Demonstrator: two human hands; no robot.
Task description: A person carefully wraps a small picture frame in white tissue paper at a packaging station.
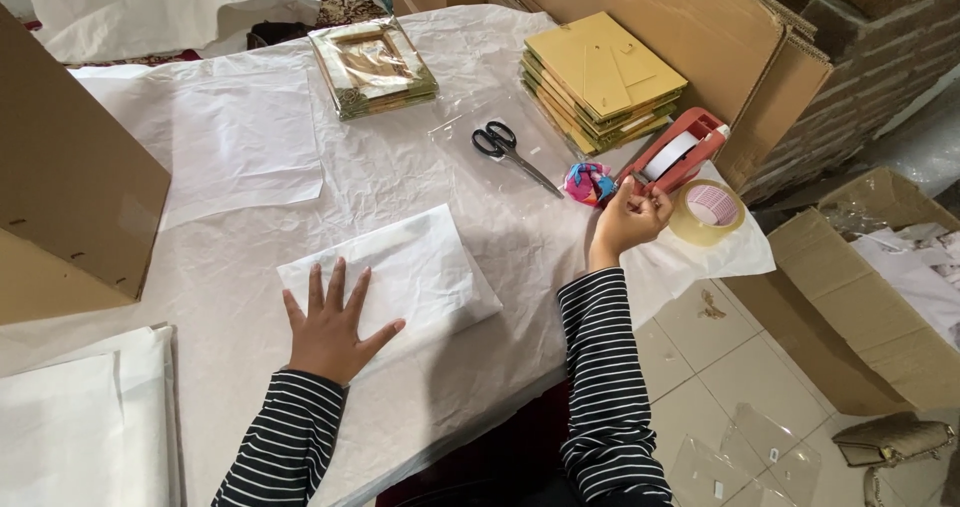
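Observation:
My left hand (333, 324) lies flat, fingers spread, on a parcel wrapped in white paper (420, 267) near the table's front edge. My right hand (628, 218) reaches to the right and pinches the tape end at the mouth of a red tape dispenser (680, 147). Right of that hand a roll of clear tape (708, 210) lies on the table edge. A small multicoloured item (587, 181) sits just left of the dispenser. Both arms wear black and white striped sleeves.
Black-handled scissors (508, 150) lie mid-table. A stack of yellow-backed frames (600, 79) and a plastic-wrapped frame stack (372, 65) sit at the back. Cardboard sheets stand left (70, 177) and back right (700, 27). An open carton (860, 297) stands on the floor.

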